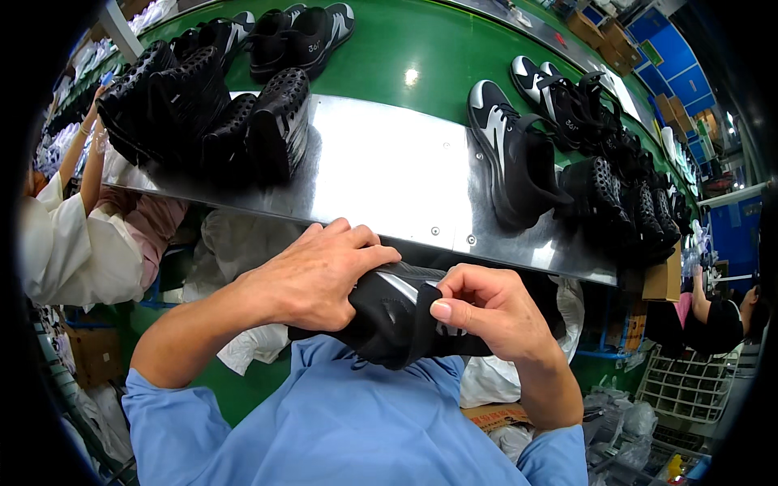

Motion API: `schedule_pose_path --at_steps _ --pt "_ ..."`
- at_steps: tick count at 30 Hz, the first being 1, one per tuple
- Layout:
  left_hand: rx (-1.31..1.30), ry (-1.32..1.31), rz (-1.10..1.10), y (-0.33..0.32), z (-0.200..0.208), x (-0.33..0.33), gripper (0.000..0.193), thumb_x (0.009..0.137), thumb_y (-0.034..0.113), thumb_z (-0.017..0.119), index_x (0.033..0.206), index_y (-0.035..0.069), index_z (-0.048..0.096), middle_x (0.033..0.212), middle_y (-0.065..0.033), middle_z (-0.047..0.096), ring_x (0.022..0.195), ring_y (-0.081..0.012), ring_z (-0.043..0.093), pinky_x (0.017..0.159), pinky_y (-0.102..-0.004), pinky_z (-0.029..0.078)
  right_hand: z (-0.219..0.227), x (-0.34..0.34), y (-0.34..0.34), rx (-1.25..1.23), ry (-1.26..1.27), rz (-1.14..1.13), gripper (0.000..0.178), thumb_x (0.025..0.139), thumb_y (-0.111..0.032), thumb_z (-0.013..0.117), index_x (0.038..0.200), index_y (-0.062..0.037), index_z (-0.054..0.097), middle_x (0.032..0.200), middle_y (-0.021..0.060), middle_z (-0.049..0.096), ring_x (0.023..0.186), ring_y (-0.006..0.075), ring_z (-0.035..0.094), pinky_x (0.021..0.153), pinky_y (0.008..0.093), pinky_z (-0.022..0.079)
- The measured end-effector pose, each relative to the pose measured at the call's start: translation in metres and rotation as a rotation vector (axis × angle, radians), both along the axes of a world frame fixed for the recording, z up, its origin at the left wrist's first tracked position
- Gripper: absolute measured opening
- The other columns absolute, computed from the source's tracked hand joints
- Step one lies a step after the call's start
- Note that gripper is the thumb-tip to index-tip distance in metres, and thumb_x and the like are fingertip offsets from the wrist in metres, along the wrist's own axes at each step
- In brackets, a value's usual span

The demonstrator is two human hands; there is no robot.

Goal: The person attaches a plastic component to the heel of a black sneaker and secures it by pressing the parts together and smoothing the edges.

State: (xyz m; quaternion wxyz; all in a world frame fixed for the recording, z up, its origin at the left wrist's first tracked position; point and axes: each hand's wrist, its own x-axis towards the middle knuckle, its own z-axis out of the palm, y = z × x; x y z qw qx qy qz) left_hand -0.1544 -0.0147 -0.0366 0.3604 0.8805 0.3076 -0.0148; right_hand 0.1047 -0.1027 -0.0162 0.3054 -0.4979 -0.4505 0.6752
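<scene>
A black sneaker with a silver-white side stripe lies across my lap, just below the edge of the metal work surface. My left hand is closed over its left end, thumb and fingers on the upper. Between the thumb and index finger of my right hand is pinched the sneaker's black strap. My palm hides the right end of the sneaker. A similar sneaker with a grey toe stands on the metal surface ahead, to the right.
A metal ledge borders a green conveyor belt. Dark sneakers stand piled at the left, more at the right. At the far left sits a person in a white top. A white wire basket stands at the lower right.
</scene>
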Motion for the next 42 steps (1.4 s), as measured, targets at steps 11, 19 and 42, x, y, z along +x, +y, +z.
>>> schedule_pose_path --at_steps 11,19,42 --pt "0.083 0.003 -0.132 0.001 0.003 0.000 0.072 0.071 0.004 0.070 0.142 0.005 0.062 0.133 -0.0154 0.061 0.122 -0.0337 0.054 0.102 -0.0455 0.043 -0.013 -0.018 0.011 -0.021 -0.199 0.130 0.020 0.100 -0.019 0.072 0.090 -0.0021 0.067 0.066 -0.0041 0.057 0.057 0.0034 0.048 0.050 0.0243 0.038" --pt "0.051 -0.001 -0.085 0.002 0.006 0.001 0.072 0.072 0.012 0.075 0.142 0.008 0.059 0.131 -0.0151 0.064 0.120 -0.0342 0.056 0.105 -0.0438 0.041 -0.004 -0.034 0.032 0.049 -0.366 0.220 0.022 0.096 -0.016 0.073 0.083 0.0003 0.067 0.062 0.0038 0.061 0.053 0.0085 0.056 0.050 0.0287 0.042" --pt "-0.088 0.018 0.615 0.060 -0.019 0.026 0.052 0.096 0.037 0.066 0.139 0.008 0.061 0.109 -0.0224 0.071 0.099 -0.0381 0.070 0.088 -0.0464 0.055 -0.039 -0.050 0.114 1.246 -1.018 -0.431 0.014 0.086 -0.002 0.070 0.097 -0.0046 0.061 0.090 0.0133 0.060 0.082 0.0343 0.066 0.069 0.0452 0.054"
